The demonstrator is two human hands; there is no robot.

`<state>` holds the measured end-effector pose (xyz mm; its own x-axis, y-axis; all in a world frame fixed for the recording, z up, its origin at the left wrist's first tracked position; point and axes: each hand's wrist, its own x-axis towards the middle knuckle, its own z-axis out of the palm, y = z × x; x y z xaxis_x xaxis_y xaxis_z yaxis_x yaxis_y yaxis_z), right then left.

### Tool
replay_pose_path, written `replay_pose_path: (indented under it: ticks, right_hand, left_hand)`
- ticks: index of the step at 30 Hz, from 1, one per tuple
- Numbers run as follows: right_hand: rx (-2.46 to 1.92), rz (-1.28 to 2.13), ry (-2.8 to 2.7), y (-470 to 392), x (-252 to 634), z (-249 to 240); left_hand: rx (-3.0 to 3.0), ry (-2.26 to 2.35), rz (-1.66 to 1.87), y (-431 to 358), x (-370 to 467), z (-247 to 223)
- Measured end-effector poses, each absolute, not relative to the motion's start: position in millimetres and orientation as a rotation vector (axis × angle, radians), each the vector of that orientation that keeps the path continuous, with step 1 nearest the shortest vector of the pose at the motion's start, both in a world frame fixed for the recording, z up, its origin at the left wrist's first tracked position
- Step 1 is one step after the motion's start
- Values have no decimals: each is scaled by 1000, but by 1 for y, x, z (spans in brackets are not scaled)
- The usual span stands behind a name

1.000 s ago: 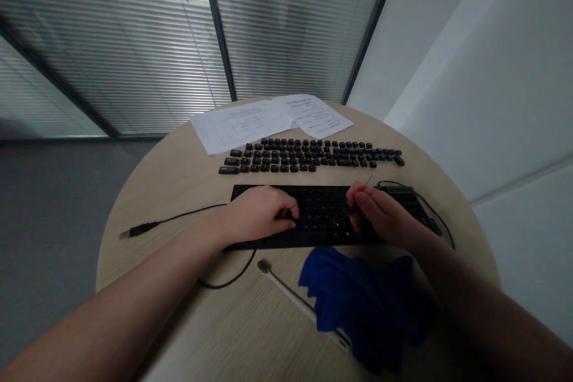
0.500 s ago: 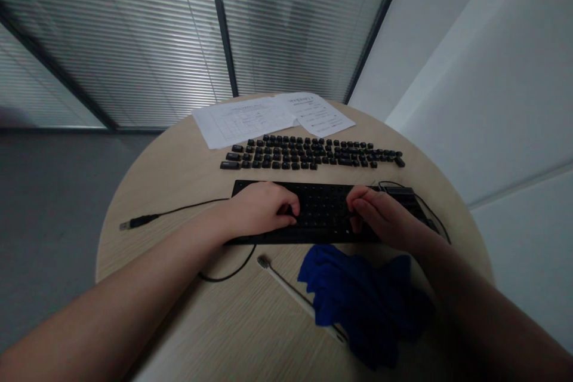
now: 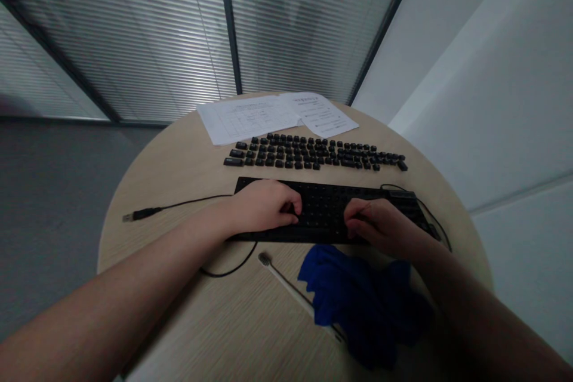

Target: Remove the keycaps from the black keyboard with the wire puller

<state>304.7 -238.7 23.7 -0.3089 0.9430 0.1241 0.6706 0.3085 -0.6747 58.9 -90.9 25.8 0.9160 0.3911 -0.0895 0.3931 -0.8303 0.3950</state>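
A black keyboard base [image 3: 320,206] lies across the round table, its keycaps off over much of its face. On its left part rests my left hand [image 3: 268,206], fingers curled with thumb near forefinger; whatever they hold, if anything, is hidden. Over the right half is my right hand [image 3: 378,224], its fingers pinched low against the base, and any small item between them cannot be made out. Behind the base, loose black keycaps [image 3: 298,152] lie in several rows. A blue cloth [image 3: 353,298] is bunched in front, partly covering a toothbrush [image 3: 289,286].
Two printed paper sheets [image 3: 250,118] lie at the table's far edge. A black cable with a USB plug [image 3: 142,213] runs out on the left, loops below my left wrist, and curves past the base's right end. Blinds and a white wall stand beyond the round table [image 3: 147,179].
My right hand has moved slightly down and its fingertips now sit lower on the base. My left hand has stayed in place on the base. The view has shifted a little.
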Motion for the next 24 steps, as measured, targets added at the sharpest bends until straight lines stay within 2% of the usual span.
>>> replay_pose_path:
  ticks: [6, 16, 20, 24]
  right_hand:
    - [-1441, 729, -2055, -238, 307, 20]
    - [-1448, 511, -1514, -243, 303, -25]
    - [-1302, 435, -1147, -241, 296, -21]
    - [-1283, 532, -1179, -239, 292, -14]
  left_hand:
    - [2665, 576, -20, -91, 60, 27]
    - [2656, 546, 36, -89, 57, 22]
    - [2648, 542, 22, -89, 58, 23]
    - [2653, 536, 52, -89, 56, 23]
